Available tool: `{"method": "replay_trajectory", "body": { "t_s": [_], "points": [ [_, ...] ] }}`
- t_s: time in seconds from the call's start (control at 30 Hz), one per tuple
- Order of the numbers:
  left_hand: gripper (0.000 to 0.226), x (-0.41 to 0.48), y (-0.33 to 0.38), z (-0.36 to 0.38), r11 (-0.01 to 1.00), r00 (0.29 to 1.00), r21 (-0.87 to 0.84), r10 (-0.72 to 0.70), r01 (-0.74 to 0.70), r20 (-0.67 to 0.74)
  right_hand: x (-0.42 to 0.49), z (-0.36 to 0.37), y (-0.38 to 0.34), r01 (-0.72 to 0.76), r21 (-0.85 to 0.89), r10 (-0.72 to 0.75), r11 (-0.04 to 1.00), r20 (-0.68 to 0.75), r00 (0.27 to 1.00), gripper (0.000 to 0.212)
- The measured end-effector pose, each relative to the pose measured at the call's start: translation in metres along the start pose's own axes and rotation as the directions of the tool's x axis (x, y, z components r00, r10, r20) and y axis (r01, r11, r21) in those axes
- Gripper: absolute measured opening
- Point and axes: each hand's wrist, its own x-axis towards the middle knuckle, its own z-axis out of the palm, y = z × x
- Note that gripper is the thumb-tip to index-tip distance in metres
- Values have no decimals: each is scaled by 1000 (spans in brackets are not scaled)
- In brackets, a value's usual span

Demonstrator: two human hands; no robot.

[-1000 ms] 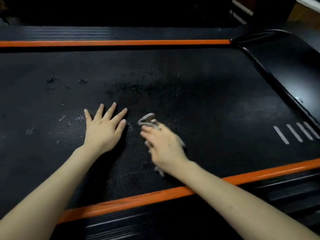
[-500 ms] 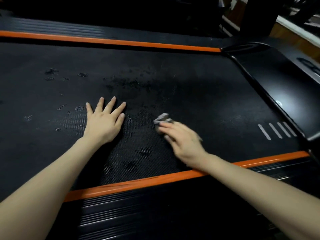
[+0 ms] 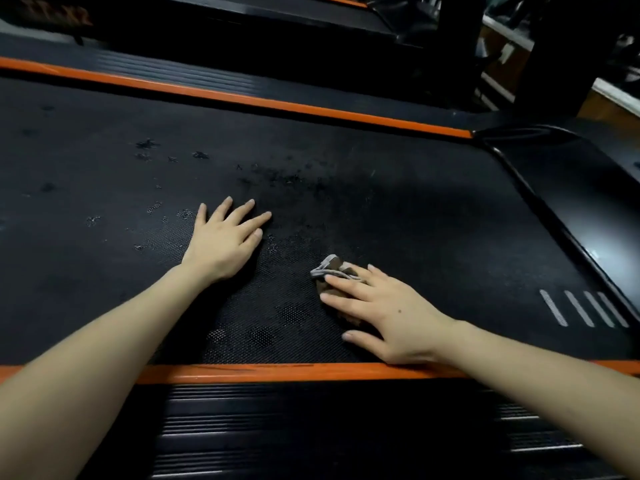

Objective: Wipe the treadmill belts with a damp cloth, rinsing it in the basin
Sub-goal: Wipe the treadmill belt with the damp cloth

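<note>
On the treadmill belt (image 3: 415, 220), the left hand (image 3: 221, 244) lay flat with fingers spread; the right hand (image 3: 384, 313), fingers straight, pressed the crumpled grey cloth (image 3: 330, 268) onto the belt, near its closer orange rail (image 3: 242, 372).

an orange strip (image 3: 277, 372) runs along the near edge, with a black ribbed side rail (image 3: 311, 427) just below it — a second orange strip (image 3: 242, 98) lines the far edge. at the right a glossy black hood (image 3: 581, 195) catches a patch of light, and behind it a dark upright post (image 3: 457, 46) stands beside another treadmill deck (image 3: 277, 15).
</note>
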Motion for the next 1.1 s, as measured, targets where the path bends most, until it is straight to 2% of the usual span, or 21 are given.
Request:
{"method": "replay_trajectory", "body": {
  "t_s": [0.1,0.17,0.23,0.27,0.33,0.43,0.57,0.67,0.73,0.8,0.87,0.93,1.0,1.07,1.1],
  "points": [
    [47,0,0,-1,1000,1000,13,-7,7,0,28,10,16,-51,1,51,999,-121,991,55],
    [54,-1,1,0,1000,1000,24,-9,8,11,54,4,26,-222,144,245,964,-169,955,55],
    [50,-1,1,0,1000,1000,30,-8,7,26,65,2,23,-327,266,369,907,-126,921,53],
    [49,-1,1,0,1000,1000,24,-5,4,24,60,4,15,-291,242,338,925,-179,924,49],
    [51,0,1,-1,1000,1000,15,-1,1,3,37,9,-4,-129,111,156,985,-287,945,40],
    [46,5,-1,-4,1000,999,9,23,-23,-44,13,13,-10,67,44,-54,997,-245,968,37],
    [69,21,-11,-6,998,997,41,58,-56,-58,30,18,6,219,35,-201,975,-280,939,27],
    [63,36,-19,-7,999,1000,48,-7,8,-27,49,23,16,248,33,-229,968,-283,931,26],
    [61,43,-22,-5,999,1000,47,-17,18,-10,72,22,32,151,40,-135,988,-270,953,31],
    [64,49,-23,-2,999,1000,53,-9,10,-10,108,13,53,-68,80,87,994,-259,962,32],
    [67,55,-24,-1,999,1000,44,-15,15,-14,146,0,75,-318,184,352,930,-198,915,32],
    [56,58,-23,-1,999,999,42,-33,34,-13,173,-5,82,-490,268,534,829,-118,837,35],
    [51,56,-22,2,998,999,48,-30,31,-14,170,-6,67,-547,258,588,796,-116,801,40],
    [57,55,-22,2,998,999,52,-22,24,-31,142,-6,34,-448,197,482,872,-187,856,55],
    [60,55,-22,1,998,999,51,-21,22,-35,123,-6,18,-393,159,418,906,-178,891,64]
  ]
}}
